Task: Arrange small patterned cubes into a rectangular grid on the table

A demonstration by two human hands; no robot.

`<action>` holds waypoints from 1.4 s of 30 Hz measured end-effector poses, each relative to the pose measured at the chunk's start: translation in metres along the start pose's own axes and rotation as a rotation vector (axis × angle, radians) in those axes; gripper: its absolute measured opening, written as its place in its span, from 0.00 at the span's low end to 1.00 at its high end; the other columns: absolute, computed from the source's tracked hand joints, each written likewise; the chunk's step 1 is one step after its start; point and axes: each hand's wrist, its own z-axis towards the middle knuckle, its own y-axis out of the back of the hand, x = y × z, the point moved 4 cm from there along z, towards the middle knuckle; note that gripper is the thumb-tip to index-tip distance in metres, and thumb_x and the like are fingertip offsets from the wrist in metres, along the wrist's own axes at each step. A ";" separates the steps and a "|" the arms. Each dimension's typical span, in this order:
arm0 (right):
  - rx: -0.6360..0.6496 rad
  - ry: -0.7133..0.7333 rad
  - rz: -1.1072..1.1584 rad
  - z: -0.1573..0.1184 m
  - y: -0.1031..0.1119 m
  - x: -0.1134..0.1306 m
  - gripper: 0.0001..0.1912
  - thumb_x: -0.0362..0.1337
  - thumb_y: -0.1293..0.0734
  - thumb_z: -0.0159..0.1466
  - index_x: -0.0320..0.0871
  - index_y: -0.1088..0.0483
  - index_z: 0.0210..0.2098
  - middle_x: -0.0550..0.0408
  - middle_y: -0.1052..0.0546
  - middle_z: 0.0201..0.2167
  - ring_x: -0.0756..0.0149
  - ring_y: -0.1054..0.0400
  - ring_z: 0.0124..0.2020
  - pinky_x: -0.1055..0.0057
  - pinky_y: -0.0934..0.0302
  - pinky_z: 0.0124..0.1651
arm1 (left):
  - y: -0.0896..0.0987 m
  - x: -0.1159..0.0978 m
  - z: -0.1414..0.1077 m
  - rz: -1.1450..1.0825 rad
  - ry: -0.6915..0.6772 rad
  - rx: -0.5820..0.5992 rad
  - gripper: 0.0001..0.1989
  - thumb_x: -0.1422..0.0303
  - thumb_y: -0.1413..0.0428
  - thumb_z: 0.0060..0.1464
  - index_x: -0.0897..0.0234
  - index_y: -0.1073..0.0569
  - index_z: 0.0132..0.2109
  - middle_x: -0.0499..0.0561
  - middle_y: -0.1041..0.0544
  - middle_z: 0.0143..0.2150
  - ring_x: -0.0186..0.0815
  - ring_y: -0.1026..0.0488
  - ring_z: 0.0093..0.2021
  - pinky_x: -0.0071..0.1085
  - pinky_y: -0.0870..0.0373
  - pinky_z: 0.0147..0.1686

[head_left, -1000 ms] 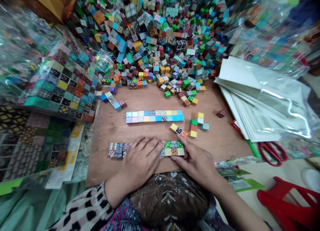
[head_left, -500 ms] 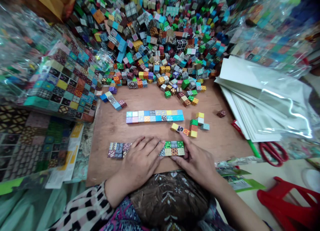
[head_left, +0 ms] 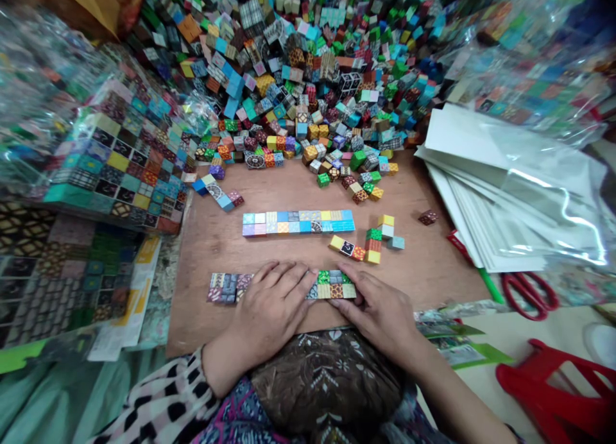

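Note:
Near the board's front edge lies a double row of small patterned cubes, its middle hidden under my left hand. That hand rests flat over the row with its fingers stretched out. My right hand closes on the row's right end, thumb at the near side and index finger along the far side. Green, grey, cream and spotted cube faces show between the two hands. Farther back, a second double row of cubes, mostly blue and pale, lies parallel to the first.
Loose cubes sit just beyond my right hand on the wooden board. A big heap of cubes covers the back. Wrapped cube blocks stand left; white sheets, red-handled scissors and a red stool are right.
My right index finger has drawn back from the loose cubes beyond the row and now lies along the row's right end. My left hand stays where it was.

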 end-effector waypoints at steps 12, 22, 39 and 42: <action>-0.005 0.003 0.000 0.000 -0.001 -0.001 0.26 0.46 0.38 0.66 0.44 0.35 0.61 0.50 0.22 0.35 0.61 0.28 0.30 0.64 0.33 0.34 | 0.000 0.000 0.000 0.025 0.005 -0.006 0.16 0.65 0.51 0.64 0.66 0.28 0.55 0.55 0.22 0.53 0.44 0.27 0.50 0.44 0.32 0.52; -0.026 0.023 -0.006 0.000 0.000 0.002 0.25 0.46 0.38 0.67 0.42 0.35 0.61 0.49 0.21 0.38 0.64 0.28 0.30 0.66 0.32 0.35 | -0.001 0.000 0.001 0.026 0.000 -0.007 0.16 0.66 0.51 0.65 0.67 0.28 0.55 0.55 0.22 0.53 0.44 0.27 0.50 0.45 0.33 0.52; -0.102 0.091 -0.046 -0.002 -0.002 0.002 0.24 0.46 0.39 0.69 0.40 0.34 0.59 0.48 0.20 0.40 0.63 0.26 0.33 0.66 0.32 0.35 | -0.001 0.000 0.003 0.032 -0.002 -0.007 0.16 0.66 0.49 0.64 0.67 0.28 0.55 0.55 0.22 0.53 0.45 0.29 0.50 0.44 0.34 0.52; -0.112 0.100 -0.048 -0.002 -0.002 0.002 0.24 0.46 0.39 0.69 0.40 0.34 0.60 0.48 0.20 0.43 0.62 0.25 0.34 0.66 0.31 0.37 | -0.001 0.000 0.002 0.035 0.000 -0.007 0.16 0.66 0.49 0.64 0.67 0.29 0.55 0.54 0.23 0.53 0.45 0.29 0.50 0.44 0.34 0.52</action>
